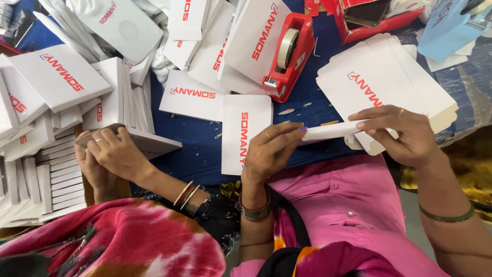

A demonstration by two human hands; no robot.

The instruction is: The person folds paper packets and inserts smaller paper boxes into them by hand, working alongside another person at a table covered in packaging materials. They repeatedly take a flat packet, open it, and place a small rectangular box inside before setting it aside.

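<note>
1. The left hand (269, 149), at the centre of the frame, is closed in a pinch on the left end of a flat white carton (330, 131), thumb on top and fingers curled under it.
2. The right hand (402, 133), right of centre, grips the other end of the same flat white carton, fingers folded over its top edge and a ring on 1 finger.
3. The carton lies almost level between the 2 hands, above a pink lap (343, 200) in the lower middle of the frame.
4. Just behind the right hand, a stack of unfolded white carton blanks (389, 72) rests on the blue-covered desk (307, 107).
5. Directly beyond the left hand lies 1 folded white box (246, 131) with red lettering, flat on the desk.
6. At the upper centre, a red tape dispenser (289, 54) holds a roll of clear tape, with a red cardboard box (374, 18) to its right.
7. In the lower left, a co-worker's hands (110, 154) clasp a white box (136, 141) from both sides; bangles sit on that person's wrist.
8. The upper left and left edge are filled with piles of finished white boxes (56, 82), some stacked on edge.
9. A light blue object (451, 25) sits at the upper right corner.
</note>
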